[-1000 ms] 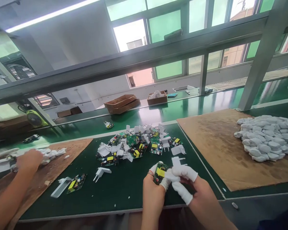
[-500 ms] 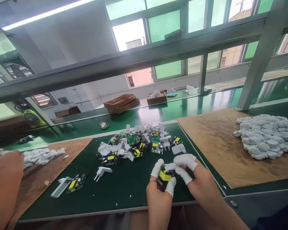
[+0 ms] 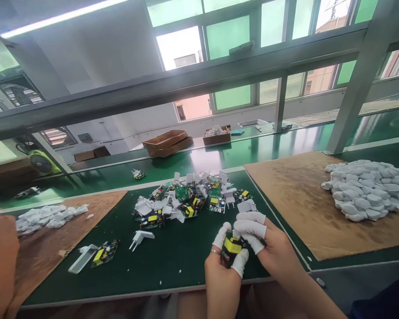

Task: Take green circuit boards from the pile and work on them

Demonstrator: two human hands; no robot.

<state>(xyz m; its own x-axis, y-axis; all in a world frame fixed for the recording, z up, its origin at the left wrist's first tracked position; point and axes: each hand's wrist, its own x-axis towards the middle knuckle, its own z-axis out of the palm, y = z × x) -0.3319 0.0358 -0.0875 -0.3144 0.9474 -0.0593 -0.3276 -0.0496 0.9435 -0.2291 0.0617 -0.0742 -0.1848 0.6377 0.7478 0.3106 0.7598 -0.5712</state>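
Observation:
My left hand (image 3: 226, 261) grips a circuit board (image 3: 232, 245) with a yellow transformer near the table's front edge. White covers sheathe the fingertips of both hands, and a ring is on one left finger. Pressed together at the board's right and upper edge are the fingers of my right hand (image 3: 264, 237); what they pinch is hidden. Behind the hands lies a pile of circuit boards with white plug housings (image 3: 186, 195). To the left are a single plug housing (image 3: 141, 238) and another circuit board (image 3: 105, 253) beside an open white shell (image 3: 82, 258).
Brown cardboard sheets flank the green table; the right sheet (image 3: 286, 190) bears a heap of white rounded pieces (image 3: 369, 188), the left a smaller heap (image 3: 49, 217). A co-worker's arm (image 3: 0, 261) is at far left. Boxes (image 3: 168, 143) stand behind, under a metal rail (image 3: 186, 73).
My right fingers have closed in on the board, and both hands have shifted slightly right. The co-worker's hand has left the left heap; only part of an arm shows at the edge.

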